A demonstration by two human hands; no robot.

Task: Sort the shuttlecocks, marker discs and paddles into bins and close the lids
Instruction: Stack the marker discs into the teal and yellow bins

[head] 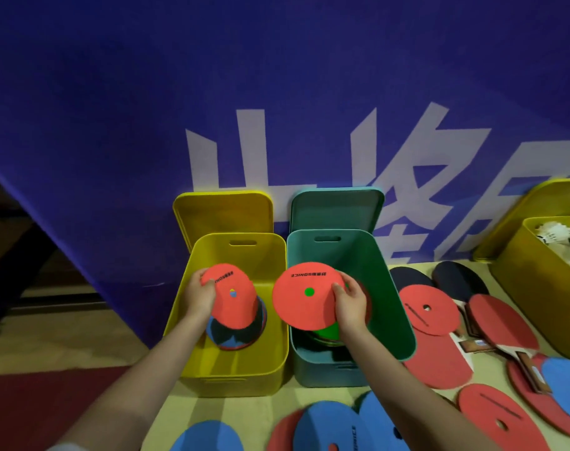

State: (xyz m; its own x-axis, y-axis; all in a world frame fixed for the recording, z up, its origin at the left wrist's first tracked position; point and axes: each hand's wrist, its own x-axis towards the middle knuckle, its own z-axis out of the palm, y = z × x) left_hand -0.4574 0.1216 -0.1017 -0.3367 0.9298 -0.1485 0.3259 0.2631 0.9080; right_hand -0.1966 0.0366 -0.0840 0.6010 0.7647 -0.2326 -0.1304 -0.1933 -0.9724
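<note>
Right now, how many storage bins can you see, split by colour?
Yellow bins: 2, one left of the green one and one at the right edge holding shuttlecocks, its wall at
Green bins: 1
Total: 3

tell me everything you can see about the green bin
The green bin is a deep, rounded-corner tub that looks like smooth plastic, with a slot handle cut near the top of its far wall. It stands open on the table, side by side with the yellow bin. Its matching lid stands behind it. Green discs lie at the bottom. The right hand holds a red disc over its opening.
</note>
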